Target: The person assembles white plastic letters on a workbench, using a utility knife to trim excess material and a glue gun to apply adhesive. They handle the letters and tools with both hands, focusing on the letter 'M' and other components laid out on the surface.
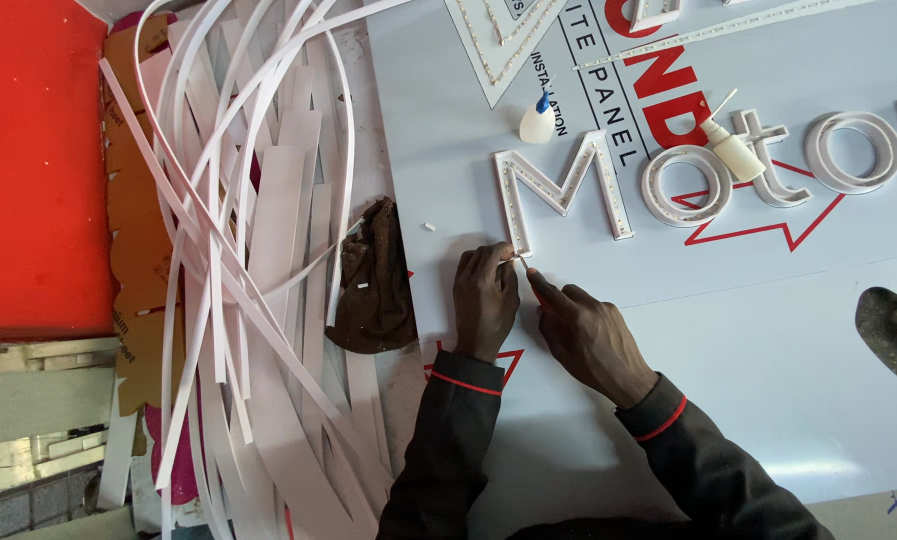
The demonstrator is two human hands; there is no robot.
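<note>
Hands working at the foot of a raised white letter: left hand (486,300) is pinching something small and thin, fingers curled closed around it, right at the bottom-left leg of the angular letter (564,190); right hand (581,330) is pointing its index finger at the same spot, not gripping anything I can make out. Judging the step, it is going best with the left hand steadying the small piece while the right presses it flush, working slowly along the edge. Dark brown rag (374,285) is lying just left of the hands, on the sign panel's (769,330) edge. Counting: four raised letters fully showing, a fifth cut off at right; two glue bottles, one teardrop-shaped (537,122), one long-nozzled (734,150); white plastic strips (239,230) piled beyond counting at left.
</note>
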